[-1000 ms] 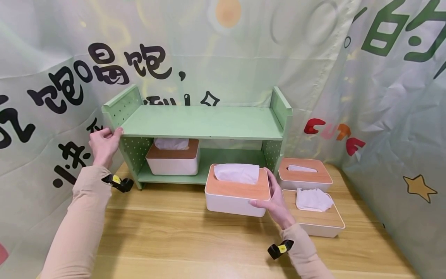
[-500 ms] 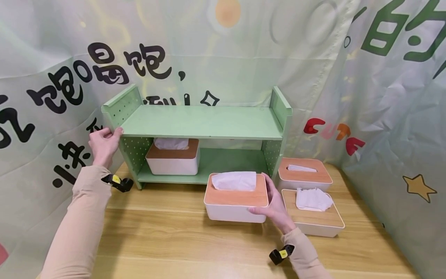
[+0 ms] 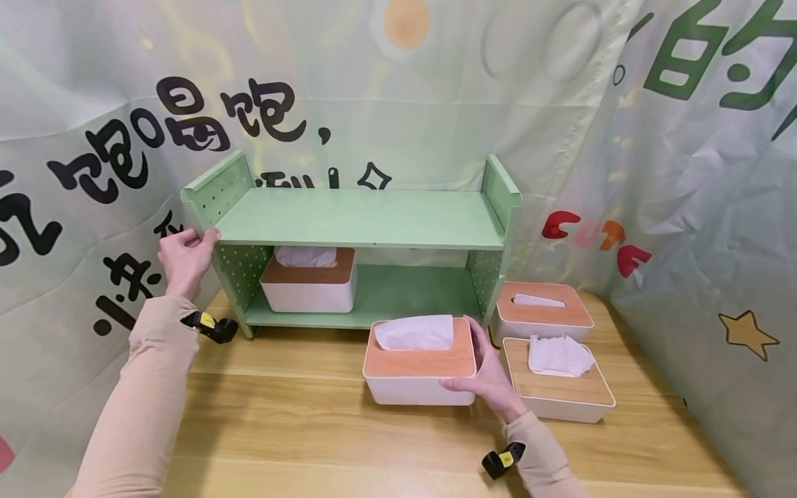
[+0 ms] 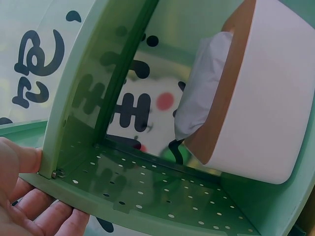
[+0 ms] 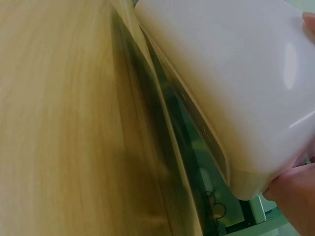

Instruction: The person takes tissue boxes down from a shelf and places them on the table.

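Note:
A tissue box [image 3: 414, 391] with a white body, wooden lid and tissue poking out is held at its right end by my right hand [image 3: 488, 373]. In the right wrist view, a gap shows between this box [image 5: 231, 83] and the wooden tabletop. My left hand [image 3: 185, 261] grips the front left edge of a green two-tier shelf [image 3: 361, 218]. Seen from the left wrist, the thumb lies on the shelf's edge and the fingers reach round the perforated side panel [image 4: 147, 191]. Another tissue box [image 3: 311, 296] stands at the left of the lower tier.
Right of the shelf are two more tissue boxes: one at the back [image 3: 544, 318] and one in front [image 3: 560, 391], close to my right hand. A wooden table [image 3: 299, 429] carries everything. Printed cloth [image 3: 398, 124] hangs behind and on both sides.
My right hand has brought its tissue box toward me and slightly left, away from the shelf. The left hand has stayed in place on the shelf.

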Available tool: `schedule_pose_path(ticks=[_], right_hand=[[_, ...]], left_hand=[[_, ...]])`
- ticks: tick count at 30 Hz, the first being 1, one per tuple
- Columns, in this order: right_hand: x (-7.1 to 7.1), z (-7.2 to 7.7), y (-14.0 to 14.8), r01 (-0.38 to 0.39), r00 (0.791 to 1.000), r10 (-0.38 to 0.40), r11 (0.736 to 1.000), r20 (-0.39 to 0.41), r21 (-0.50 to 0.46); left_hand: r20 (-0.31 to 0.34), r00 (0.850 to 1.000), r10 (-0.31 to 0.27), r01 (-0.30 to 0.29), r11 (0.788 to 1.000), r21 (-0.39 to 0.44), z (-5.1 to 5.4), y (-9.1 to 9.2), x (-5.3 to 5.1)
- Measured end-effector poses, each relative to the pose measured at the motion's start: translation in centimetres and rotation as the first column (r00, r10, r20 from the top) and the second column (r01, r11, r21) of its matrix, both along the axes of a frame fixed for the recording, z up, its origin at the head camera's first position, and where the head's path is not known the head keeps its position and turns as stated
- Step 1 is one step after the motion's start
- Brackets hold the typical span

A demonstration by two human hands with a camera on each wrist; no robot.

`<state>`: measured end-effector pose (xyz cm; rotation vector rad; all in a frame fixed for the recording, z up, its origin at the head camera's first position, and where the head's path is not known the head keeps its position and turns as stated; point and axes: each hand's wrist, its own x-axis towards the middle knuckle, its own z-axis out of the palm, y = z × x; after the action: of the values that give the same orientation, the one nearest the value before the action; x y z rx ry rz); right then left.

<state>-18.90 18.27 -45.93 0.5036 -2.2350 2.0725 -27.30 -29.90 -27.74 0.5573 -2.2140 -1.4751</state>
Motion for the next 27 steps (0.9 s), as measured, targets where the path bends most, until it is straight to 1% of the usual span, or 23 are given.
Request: schedule_pose_path(ticks=[4, 7, 13, 21, 27], right_hand=[[0.0, -0.36, 0.09, 0.004, 1.0, -0.004, 1.0, 0.01, 0.023], [-0.04, -0.65, 0.1, 0.003, 1.0, -0.004, 0.999, 0.003, 0.035], [-0.12, -0.98, 0.07, -0.002, 1.0, 0.002, 0.999, -0.009, 0.045], [-0.2, -0.96, 0.18, -0.012, 1.0, 0.012, 0.999, -0.011, 0.052], [-0.13, -0.83, 0.46, -0.041, 0.999, 0.042, 0.996, -0.012, 0.077]], left_hand=[[-0.009, 1.0, -0.005, 0.005, 1.0, -0.002, 0.0, 0.02, 0.0], [-0.016, 1.0, -0.004, 0.004, 1.0, -0.002, -0.03, -0.02, -0.02], [0.004, 1.0, -0.001, 0.002, 1.0, -0.009, -0.04, -0.02, -0.01], [0.001, 1.0, -0.004, 0.004, 1.0, -0.004, -0.01, 0.05, 0.05], [-0.006, 1.0, -0.006, 0.006, 1.0, 0.0, -0.01, 0.07, 0.06]])
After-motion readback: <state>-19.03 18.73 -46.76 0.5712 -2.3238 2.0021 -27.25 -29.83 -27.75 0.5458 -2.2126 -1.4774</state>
